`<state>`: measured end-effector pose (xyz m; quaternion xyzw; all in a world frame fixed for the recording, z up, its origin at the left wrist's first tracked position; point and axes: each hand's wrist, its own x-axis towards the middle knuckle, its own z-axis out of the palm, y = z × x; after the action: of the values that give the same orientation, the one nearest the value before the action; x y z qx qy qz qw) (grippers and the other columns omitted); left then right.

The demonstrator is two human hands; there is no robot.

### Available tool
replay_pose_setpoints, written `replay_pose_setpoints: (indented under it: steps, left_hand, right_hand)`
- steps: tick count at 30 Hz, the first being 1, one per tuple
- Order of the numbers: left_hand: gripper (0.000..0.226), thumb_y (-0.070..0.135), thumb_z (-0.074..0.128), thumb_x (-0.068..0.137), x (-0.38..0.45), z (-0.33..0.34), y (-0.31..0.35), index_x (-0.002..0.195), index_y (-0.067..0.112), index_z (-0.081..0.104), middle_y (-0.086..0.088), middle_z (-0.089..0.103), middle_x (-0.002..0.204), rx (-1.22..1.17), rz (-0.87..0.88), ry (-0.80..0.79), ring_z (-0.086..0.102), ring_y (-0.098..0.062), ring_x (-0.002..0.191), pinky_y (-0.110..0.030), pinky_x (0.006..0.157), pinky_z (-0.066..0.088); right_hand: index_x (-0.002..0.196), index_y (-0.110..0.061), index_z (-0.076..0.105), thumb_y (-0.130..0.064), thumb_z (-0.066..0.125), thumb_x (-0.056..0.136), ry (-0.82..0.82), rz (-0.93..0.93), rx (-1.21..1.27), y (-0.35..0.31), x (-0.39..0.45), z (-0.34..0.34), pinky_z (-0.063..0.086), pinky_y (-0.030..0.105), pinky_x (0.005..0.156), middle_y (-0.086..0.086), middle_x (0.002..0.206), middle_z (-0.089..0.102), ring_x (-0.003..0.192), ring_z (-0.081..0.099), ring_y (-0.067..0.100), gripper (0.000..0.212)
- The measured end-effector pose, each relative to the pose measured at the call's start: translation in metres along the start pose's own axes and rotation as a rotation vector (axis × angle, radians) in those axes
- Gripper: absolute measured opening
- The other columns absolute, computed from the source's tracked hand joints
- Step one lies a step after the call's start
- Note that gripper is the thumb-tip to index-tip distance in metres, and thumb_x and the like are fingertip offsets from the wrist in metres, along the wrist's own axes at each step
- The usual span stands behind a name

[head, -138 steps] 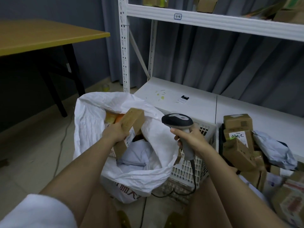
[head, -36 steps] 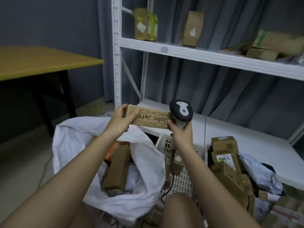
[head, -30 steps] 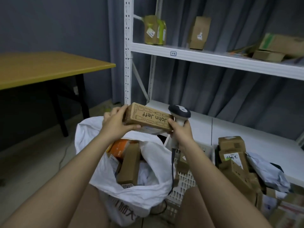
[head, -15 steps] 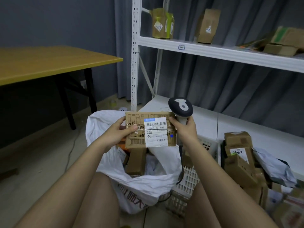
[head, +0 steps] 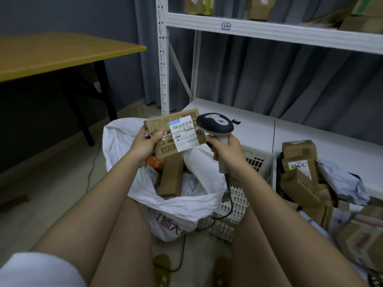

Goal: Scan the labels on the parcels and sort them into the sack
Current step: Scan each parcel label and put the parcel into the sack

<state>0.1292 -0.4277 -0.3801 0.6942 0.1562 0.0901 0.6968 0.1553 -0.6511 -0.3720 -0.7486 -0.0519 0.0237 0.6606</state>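
In the head view, the person's left hand grips a flat cardboard parcel by its left end, thumb curled over the top face and fingers wrapped underneath. The parcel is held tilted above the open mouth of the white sack, its white shipping label with barcodes facing up toward the camera. The right hand has its fingers closed around the handle of a handheld scanner, whose dark head sits just beside the parcel's right edge, close to the label. A black cable runs down from the scanner's handle past the sack. Inside the sack lie a brown carton standing on end and an orange package. A white plastic crate stands behind and to the right of the sack, on the lowest board of a white shelf rack. Further right, a heap of cardboard boxes and a grey mailer bag rest on the same board. A yellow-topped table stands to the left.
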Motion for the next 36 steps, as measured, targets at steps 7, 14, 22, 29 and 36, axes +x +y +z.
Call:
replay_pose_setpoints:
  steps: [7,14,22,29,36]
  left_hand:
    - [0.036,0.025,0.053,0.098,0.011,0.008,-0.005,0.133,0.020,0.045,-0.006,0.064,0.119,-0.074,-0.040,0.086,0.064,-0.017,0.086,-0.021,0.056,0.050]
    - [0.040,0.024,0.055,0.097,0.019,0.007,-0.009,0.135,0.021,0.043,-0.006,0.062,0.124,-0.063,-0.007,0.118,0.063,-0.019,0.095,-0.024,0.061,0.050]
    - [0.043,0.025,0.055,0.097,0.025,0.003,-0.019,0.137,0.019,0.041,-0.004,0.062,0.123,-0.055,0.018,0.124,0.064,-0.017,0.092,-0.025,0.062,0.051]
    - [0.057,0.024,0.062,0.093,0.033,-0.002,-0.031,0.141,0.022,0.033,-0.007,0.060,0.127,-0.030,0.053,0.181,0.063,-0.024,0.107,-0.036,0.075,0.056]
    - [0.092,0.033,0.060,0.091,0.027,-0.004,-0.046,0.151,0.036,-0.010,-0.023,0.002,0.154,1.090,0.051,0.060,0.011,-0.044,0.140,-0.053,0.112,0.023]
  right_hand:
    - [0.084,-0.016,0.060,-0.018,0.076,0.084,-0.101,0.001,-0.142,0.011,-0.015,-0.021,0.043,0.019,0.047,0.000,0.067,0.057,0.055,0.051,0.009,0.016]
    - [0.091,-0.010,0.069,-0.023,0.083,0.076,-0.089,0.018,-0.244,0.018,-0.015,-0.025,0.050,0.024,0.051,0.003,0.074,0.066,0.063,0.058,0.012,0.024]
    - [0.081,-0.014,0.065,-0.023,0.082,0.077,-0.096,0.036,-0.268,0.019,-0.011,-0.023,0.049,0.027,0.052,0.000,0.067,0.061,0.060,0.055,0.013,0.019]
    - [0.078,-0.007,0.064,-0.021,0.081,0.078,-0.092,0.032,-0.180,0.025,-0.007,-0.022,0.044,0.025,0.048,-0.002,0.057,0.056,0.049,0.050,0.010,0.022]
    - [0.077,-0.009,0.062,-0.023,0.080,0.080,-0.056,0.104,-0.105,0.036,-0.002,-0.017,0.047,0.028,0.053,0.003,0.061,0.054,0.054,0.050,0.015,0.022]
